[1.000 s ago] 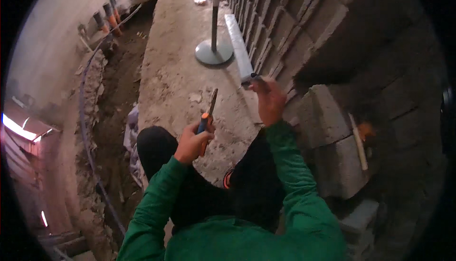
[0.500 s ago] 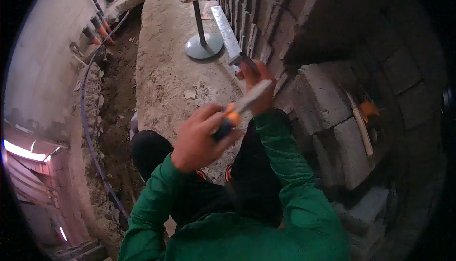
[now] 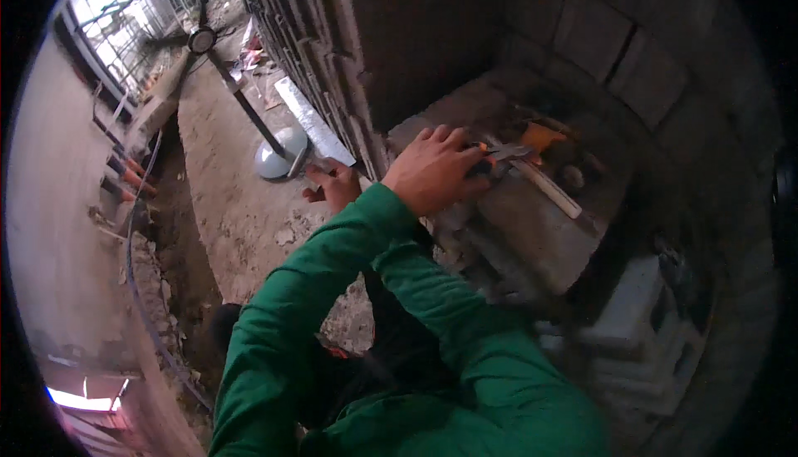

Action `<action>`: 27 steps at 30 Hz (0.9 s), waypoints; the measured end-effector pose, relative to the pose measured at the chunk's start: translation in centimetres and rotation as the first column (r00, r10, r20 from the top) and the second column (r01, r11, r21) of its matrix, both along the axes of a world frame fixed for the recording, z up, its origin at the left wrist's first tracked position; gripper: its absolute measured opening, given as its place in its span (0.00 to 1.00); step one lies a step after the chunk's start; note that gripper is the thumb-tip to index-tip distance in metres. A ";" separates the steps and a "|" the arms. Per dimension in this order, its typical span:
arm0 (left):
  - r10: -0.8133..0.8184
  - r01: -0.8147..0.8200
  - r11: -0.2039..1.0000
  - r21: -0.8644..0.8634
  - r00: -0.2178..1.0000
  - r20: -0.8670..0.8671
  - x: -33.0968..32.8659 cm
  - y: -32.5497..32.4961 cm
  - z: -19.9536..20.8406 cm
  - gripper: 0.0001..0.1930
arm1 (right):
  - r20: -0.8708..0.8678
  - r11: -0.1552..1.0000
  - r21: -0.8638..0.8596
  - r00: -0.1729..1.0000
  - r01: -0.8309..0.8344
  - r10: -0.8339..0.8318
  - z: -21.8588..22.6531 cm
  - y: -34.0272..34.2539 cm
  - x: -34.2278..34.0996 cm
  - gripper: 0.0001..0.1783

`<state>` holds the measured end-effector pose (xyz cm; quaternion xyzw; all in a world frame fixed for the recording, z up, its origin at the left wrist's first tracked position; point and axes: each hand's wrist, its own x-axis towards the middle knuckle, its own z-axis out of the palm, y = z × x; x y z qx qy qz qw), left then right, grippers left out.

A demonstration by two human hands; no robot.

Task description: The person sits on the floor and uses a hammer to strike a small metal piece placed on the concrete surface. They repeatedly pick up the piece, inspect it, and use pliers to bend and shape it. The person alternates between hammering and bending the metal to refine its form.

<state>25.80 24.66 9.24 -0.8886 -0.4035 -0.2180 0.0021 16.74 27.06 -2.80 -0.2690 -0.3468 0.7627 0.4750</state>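
My left arm crosses over my right. To the right, my left hand (image 3: pixel 434 171) is closed round the orange-and-dark handle of a hand tool with a metal blade (image 3: pixel 505 153), over a block ledge (image 3: pixel 544 245). The tool's exact kind is blurred. Around its blade lie a wooden stick (image 3: pixel 549 192) and an orange piece (image 3: pixel 544 136). Further left, my right hand (image 3: pixel 335 187) pinches a short, thin grey piece (image 3: pixel 298 163) over the concrete; its far end overlaps the round base of a stand in view. My left sleeve partly hides this hand's wrist.
A black pole stand on a round grey base (image 3: pixel 270 166) stands ahead. Beside it a long silvery strip (image 3: pixel 312 119) lies along stacked blocks (image 3: pixel 303 37). A dirt trench with a hose (image 3: pixel 133 266) runs on the left. Pale blocks (image 3: pixel 636 307) sit at lower right.
My view has turned right. My left hand has carried the tool away from my right hand, across to the block ledge. My right hand still holds the grey piece, now left of the other hand.
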 end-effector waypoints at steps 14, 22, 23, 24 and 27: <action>-0.053 0.006 0.983 0.185 0.967 0.250 -6.9 1.1 3.3 0.12 | 0.076 0.976 -0.178 0.987 -0.123 0.139 -3.2 -0.7 -0.4 0.20; 0.036 -0.368 0.856 0.362 0.742 0.670 -28.6 11.9 20.0 0.10 | 0.132 0.939 -0.299 0.968 -0.168 0.216 -1.8 2.4 -4.4 0.19; 0.082 -0.407 0.852 0.328 0.724 0.685 -30.0 13.2 22.2 0.11 | 0.133 0.930 -0.311 0.960 -0.197 0.248 -2.0 3.3 -5.7 0.19; 0.109 -0.428 0.853 0.299 0.705 0.700 -30.6 14.8 25.2 0.12 | 0.159 0.920 -0.334 0.950 -0.206 0.270 -3.9 4.5 -5.9 0.18; 0.190 -0.461 0.841 0.284 0.741 0.644 -31.1 20.3 36.6 0.13 | 0.008 0.867 -0.404 0.946 -0.293 0.324 -5.1 1.8 -3.5 0.17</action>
